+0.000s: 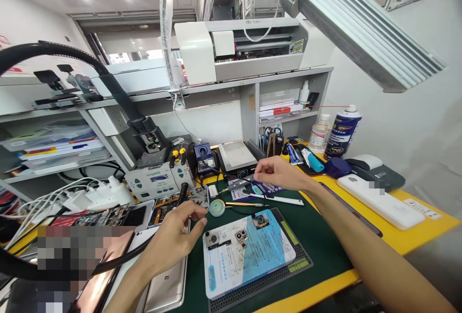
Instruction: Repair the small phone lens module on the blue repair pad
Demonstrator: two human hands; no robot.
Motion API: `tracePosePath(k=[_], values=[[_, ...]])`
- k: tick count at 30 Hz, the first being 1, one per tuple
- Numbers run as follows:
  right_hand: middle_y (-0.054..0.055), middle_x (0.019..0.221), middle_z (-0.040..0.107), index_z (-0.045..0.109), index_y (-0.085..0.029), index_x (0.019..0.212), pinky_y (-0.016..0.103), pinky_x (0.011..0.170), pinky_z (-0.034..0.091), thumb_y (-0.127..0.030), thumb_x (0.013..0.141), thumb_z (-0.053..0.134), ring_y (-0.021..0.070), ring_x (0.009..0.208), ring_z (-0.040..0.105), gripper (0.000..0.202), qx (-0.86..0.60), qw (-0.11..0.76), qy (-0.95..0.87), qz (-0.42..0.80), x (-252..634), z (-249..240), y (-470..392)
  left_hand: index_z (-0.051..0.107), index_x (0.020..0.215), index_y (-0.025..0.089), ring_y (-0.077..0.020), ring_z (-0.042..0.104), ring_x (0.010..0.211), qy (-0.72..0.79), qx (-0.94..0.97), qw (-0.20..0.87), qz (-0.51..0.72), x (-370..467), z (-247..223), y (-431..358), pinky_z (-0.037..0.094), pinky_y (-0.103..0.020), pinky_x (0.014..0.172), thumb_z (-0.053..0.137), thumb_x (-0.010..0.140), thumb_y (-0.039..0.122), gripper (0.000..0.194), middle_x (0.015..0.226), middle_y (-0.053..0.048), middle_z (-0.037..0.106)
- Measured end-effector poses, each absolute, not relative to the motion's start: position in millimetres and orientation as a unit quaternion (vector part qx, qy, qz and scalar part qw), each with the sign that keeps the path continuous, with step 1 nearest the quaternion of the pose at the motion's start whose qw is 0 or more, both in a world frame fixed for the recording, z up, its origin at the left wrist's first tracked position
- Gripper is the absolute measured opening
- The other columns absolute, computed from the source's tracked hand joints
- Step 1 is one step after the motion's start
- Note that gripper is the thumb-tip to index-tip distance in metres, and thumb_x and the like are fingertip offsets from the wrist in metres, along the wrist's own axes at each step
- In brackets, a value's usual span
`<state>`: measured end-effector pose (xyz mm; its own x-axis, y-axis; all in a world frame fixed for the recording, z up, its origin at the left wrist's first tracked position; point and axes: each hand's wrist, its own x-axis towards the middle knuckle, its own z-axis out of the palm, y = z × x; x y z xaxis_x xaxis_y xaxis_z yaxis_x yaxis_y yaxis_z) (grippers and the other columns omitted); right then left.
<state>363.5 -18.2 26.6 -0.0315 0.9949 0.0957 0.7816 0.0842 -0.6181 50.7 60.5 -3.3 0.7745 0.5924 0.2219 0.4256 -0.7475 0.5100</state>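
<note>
My right hand (pixel 279 174) reaches over the far part of the mat. Its thumb and fingers are pinched on the end of a grey soldering iron (pixel 236 185), whose tip points left. My left hand (pixel 176 233) hovers left of a pale blue pad (pixel 234 279), thumb and forefinger apart with nothing seen between them. Just beyond its fingertips is a small round tin (pixel 217 207). On the pad lie a camera module (pixel 260 220) at the upper right, small camera parts (pixel 241 237) in the middle and a dark phone part (pixel 214 241) at the left.
A gold phone (pixel 166 279) and opened phone boards (pixel 162 212) lie left. Tweezers (pixel 247 204) and a white-handled tool (pixel 285 200) rest behind the pad. A white phone (pixel 378 201) and spray can (pixel 342 132) are right. A black hose (pixel 119 260) crosses lower left; a lamp (pixel 353 24) hangs overhead.
</note>
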Motion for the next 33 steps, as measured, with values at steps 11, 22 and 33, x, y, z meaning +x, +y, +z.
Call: tracePosePath(k=[11,22,33], values=[[0.003,0.087,0.071,0.071,-0.018,0.102,0.024,0.055,0.038,-0.045,0.067,0.077,0.019,0.072,0.063,0.045,-0.61,0.061,-0.739,0.278,347.9,37.0,-36.9,0.061,0.099,0.021,-0.0272,0.051,0.1,0.203,0.948,0.163,0.185,72.0,-7.2,20.6,0.042,-0.044,0.088,0.059,0.088,0.032,0.016,0.101,-0.007,0.061],[0.002,0.088,0.068,0.068,-0.02,0.098,0.024,0.051,0.033,-0.045,0.063,0.076,0.0202,0.075,0.06,0.043,-0.62,0.005,-0.752,0.224,334.2,26.7,-37.5,0.062,0.096,0.02,-0.0272,0.05,0.096,0.201,0.956,0.126,0.171,88.2,-15.7,11.5,0.038,-0.046,0.085,0.062,0.088,0.036,0.018,0.096,-0.006,0.06],[0.002,0.08,0.07,0.072,-0.016,0.086,0.023,0.051,0.033,-0.036,0.066,0.071,0.0154,0.066,0.059,0.029,-0.605,0.007,-0.761,0.235,329.7,22.1,-31.2,0.06,0.095,0.019,-0.0265,0.051,0.094,0.186,0.962,0.116,0.161,91.3,-19.3,13.5,0.038,-0.045,0.082,0.05,0.094,0.029,0.014,0.097,-0.007,0.06]])
